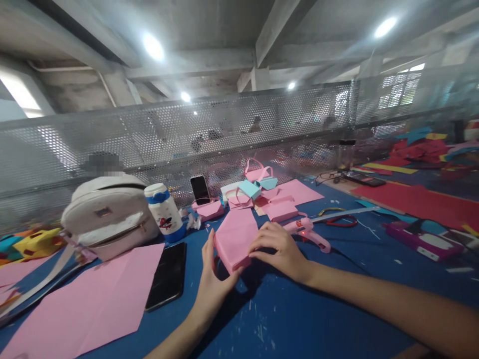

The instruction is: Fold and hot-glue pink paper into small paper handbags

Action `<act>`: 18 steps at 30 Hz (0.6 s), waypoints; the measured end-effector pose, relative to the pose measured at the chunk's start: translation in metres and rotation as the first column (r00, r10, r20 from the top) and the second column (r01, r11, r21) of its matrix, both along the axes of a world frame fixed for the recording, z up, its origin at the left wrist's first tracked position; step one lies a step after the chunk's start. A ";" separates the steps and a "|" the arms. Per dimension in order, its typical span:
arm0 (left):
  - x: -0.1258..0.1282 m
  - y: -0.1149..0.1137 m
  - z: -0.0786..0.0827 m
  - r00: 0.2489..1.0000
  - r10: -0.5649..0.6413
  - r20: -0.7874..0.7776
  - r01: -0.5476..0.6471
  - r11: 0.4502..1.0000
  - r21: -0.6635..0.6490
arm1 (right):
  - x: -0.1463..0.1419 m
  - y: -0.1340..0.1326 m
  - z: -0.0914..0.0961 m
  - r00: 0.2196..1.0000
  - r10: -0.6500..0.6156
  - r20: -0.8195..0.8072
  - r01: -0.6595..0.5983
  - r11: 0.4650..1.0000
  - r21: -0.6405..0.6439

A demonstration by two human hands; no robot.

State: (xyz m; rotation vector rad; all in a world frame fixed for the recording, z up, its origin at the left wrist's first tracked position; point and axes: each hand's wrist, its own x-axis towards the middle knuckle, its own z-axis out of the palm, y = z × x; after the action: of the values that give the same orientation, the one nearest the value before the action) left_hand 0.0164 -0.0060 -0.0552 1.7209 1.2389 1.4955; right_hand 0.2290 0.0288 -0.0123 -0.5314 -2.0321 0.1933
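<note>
Between my hands is a folded pink paper box, tilted above the blue table. My left hand grips it from the left and below, thumb at its near edge and fingers along the side. My right hand pinches its near right corner, with thumb and fingers closed on the paper. Just past my right hand lies a pink glue gun with a lit red light and a long clear glue stick in its back. Small pink and light-blue paper bags sit behind the box.
At left are a pink paper sheet, a black tablet, a white backpack and a bottle. A phone leans behind. Scissors and a purple device lie right. A perforated metal screen borders the back.
</note>
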 end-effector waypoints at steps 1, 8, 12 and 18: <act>0.002 -0.002 0.002 0.999 0.029 -0.020 -0.028 0.999 0.042 | 0.000 0.000 0.000 1.000 0.002 -0.017 -0.003 1.000 -0.016; 0.013 -0.011 0.011 0.984 0.153 -0.091 -0.135 0.975 0.177 | 0.000 -0.001 -0.002 1.000 0.014 0.017 -0.015 0.999 0.042; 0.011 -0.010 0.009 0.986 0.134 -0.096 -0.117 0.978 0.170 | -0.001 -0.002 -0.002 0.998 -0.002 0.059 -0.001 0.998 0.058; 0.012 -0.009 0.009 0.992 0.110 -0.067 -0.099 0.984 0.148 | -0.004 -0.004 -0.004 1.000 0.014 0.008 -0.014 0.999 0.036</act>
State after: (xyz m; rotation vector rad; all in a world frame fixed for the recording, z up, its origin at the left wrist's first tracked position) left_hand 0.0282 -0.0154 -0.0466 1.8451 1.3055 1.6306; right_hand 0.2249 0.0247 -0.0167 -0.4966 -2.0431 0.1633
